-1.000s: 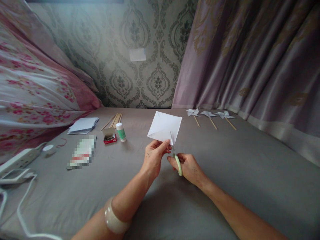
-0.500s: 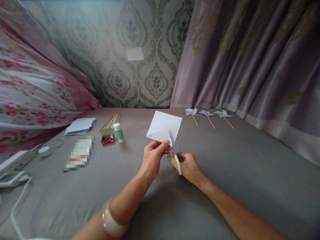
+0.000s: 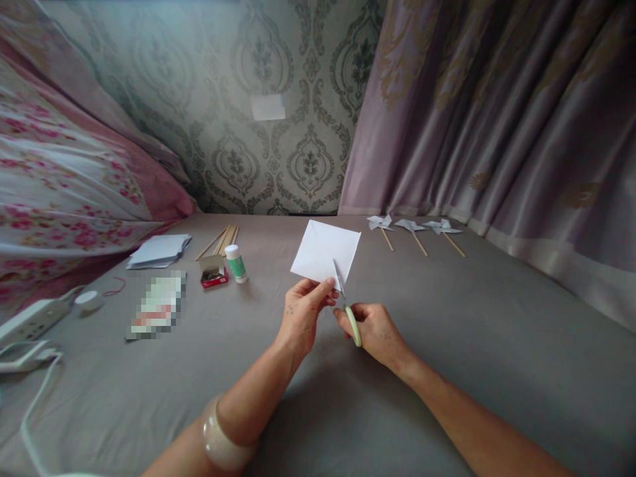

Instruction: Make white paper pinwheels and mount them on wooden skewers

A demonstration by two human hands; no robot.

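Note:
My left hand (image 3: pixel 305 306) pinches the near edge of a white square sheet of paper (image 3: pixel 322 248), held up above the bed-like grey surface. Light crease or cut lines show near the sheet's corners. In my right hand (image 3: pixel 370 328) is a pair of scissors (image 3: pixel 353 326) with pale green handles. One of its blades lies over the lower right part of the paper, pointing up toward the middle; the other blade is hidden. The fingers of my right hand are wrapped round the handles, and both hands are close together.
Three paper pinwheels (image 3: pixel 410 226) on sticks lie at the back right. Left of my hands stand a glue stick (image 3: pixel 236 264) and an open red box (image 3: pixel 214 278), with wooden sticks (image 3: pixel 228 240) behind. Farther left are a paper stack (image 3: pixel 159 252), a blurred packet (image 3: pixel 158 306) and a power strip (image 3: pixel 37 322).
The view has shifted slightly, so the things on the left sit a little farther left. Both hands keep their holds; the scissor blade has tilted slightly left over the paper.

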